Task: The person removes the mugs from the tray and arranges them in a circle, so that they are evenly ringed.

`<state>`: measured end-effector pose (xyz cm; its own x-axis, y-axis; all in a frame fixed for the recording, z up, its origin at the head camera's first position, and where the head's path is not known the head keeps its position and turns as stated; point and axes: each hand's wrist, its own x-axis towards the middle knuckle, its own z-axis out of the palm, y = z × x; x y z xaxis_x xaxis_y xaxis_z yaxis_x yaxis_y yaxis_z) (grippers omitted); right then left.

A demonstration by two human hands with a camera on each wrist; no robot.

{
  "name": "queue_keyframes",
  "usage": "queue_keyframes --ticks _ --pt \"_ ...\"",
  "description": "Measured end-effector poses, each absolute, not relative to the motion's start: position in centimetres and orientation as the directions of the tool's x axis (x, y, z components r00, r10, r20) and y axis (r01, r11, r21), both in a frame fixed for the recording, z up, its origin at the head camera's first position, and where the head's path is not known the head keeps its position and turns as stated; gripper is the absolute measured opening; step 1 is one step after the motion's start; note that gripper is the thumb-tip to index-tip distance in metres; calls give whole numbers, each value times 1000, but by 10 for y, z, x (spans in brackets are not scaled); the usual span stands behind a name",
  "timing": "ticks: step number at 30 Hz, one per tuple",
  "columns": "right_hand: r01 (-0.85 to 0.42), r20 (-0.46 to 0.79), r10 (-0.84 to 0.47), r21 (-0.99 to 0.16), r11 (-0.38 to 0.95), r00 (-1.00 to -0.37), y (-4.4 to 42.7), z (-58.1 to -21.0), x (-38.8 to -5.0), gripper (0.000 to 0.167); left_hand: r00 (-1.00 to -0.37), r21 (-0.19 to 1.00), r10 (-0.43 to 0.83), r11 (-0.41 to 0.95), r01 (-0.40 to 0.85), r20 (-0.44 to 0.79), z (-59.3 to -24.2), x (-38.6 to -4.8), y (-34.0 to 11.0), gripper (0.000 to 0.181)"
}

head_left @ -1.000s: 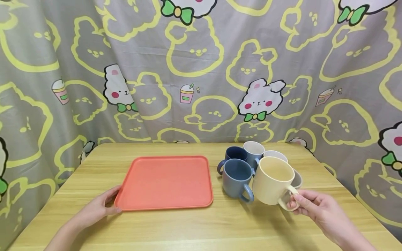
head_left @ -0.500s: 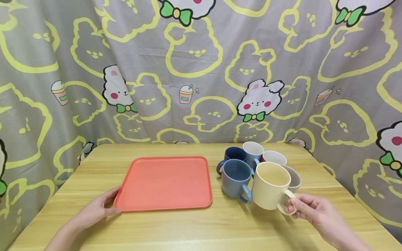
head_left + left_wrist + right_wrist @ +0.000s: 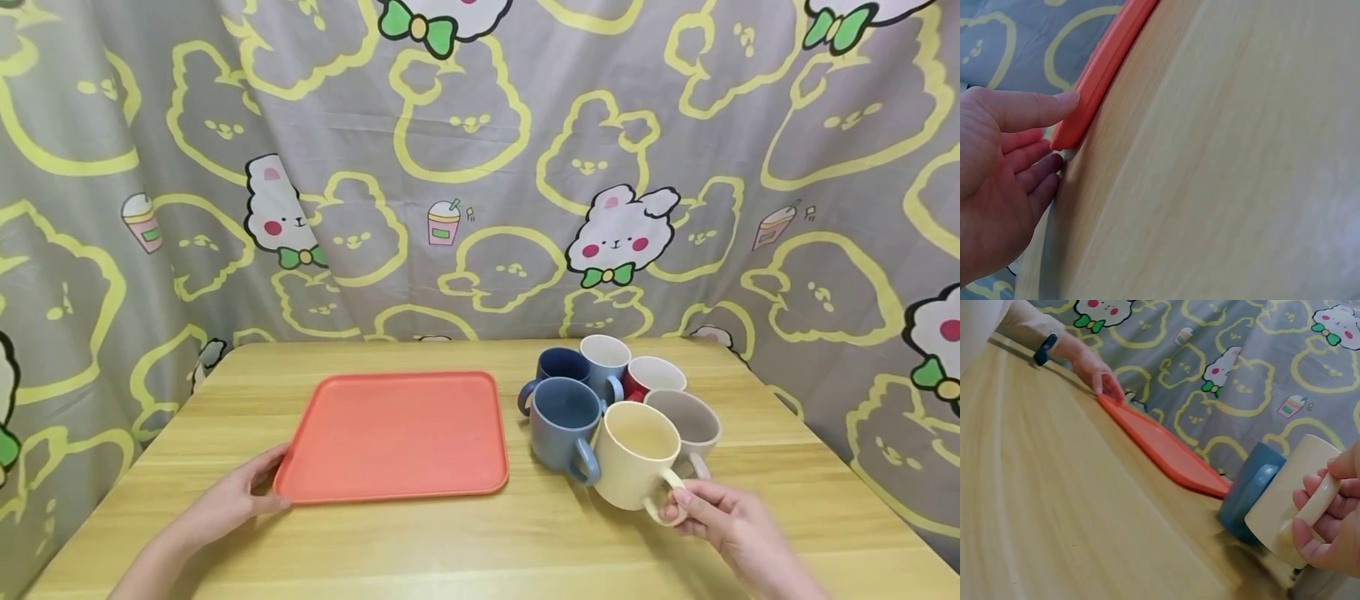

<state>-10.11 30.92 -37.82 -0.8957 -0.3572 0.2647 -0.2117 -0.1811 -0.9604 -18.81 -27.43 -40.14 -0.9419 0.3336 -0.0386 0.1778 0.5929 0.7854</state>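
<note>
My left hand (image 3: pixel 234 498) holds the orange-red tray (image 3: pixel 397 435) by its front left corner. In the left wrist view the thumb touches the tray's outer edge (image 3: pixel 1094 81), with the fingers around the corner's other side. With the right hand (image 3: pixel 731 525) I grip a cream mug (image 3: pixel 633 462) by its handle; fingers and thumb close round it in the right wrist view. This mug leans slightly and appears to hang a little above the table, right of a grey-blue mug (image 3: pixel 558 442). A taupe mug (image 3: pixel 686 421) stands just behind it, partly hidden.
Behind the front mugs stand a navy mug (image 3: pixel 562 367), a light blue mug (image 3: pixel 603 367) and a red mug (image 3: pixel 652 379) with a white inside. They crowd together right of the tray on the wooden table (image 3: pixel 420 550). A patterned curtain (image 3: pixel 480 167) encloses the back and sides.
My right hand has moved left and toward me, lower, with the cream mug, uncovering more of the taupe and red mugs. The left hand and tray have stayed put.
</note>
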Motion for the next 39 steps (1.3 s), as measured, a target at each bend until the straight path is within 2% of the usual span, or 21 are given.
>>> queue_keyframes --ticks 10,17,25,29,33,36,39 --pt "-62 112 -328 -986 -158 -938 303 -394 -97 37 -941 783 336 598 172 -50 -403 -189 -274 82" --pt "-45 72 -253 -993 -109 -965 298 -400 -95 36 -940 777 340 597 200 -20 -402 -187 -273 81" --pt "-37 50 -214 -997 -64 -976 293 -398 -95 32 -940 789 336 591 167 -54 -400 -187 -275 84" --pt "-41 20 -120 -984 176 -993 291 -390 -94 21 -938 790 342 589 171 -51 -400 -188 -276 83" --pt "-4 32 56 -900 437 -998 287 -381 -92 22 -940 784 335 598 165 -58 -400 -189 -276 83" --pt "-28 111 139 -870 492 -984 289 -372 -93 19 -940 780 337 603 170 -56 -399 -190 -276 83" --pt "-86 204 155 -830 552 -967 294 -355 -97 19 -941 761 337 615 207 -16 -393 -190 -274 79"
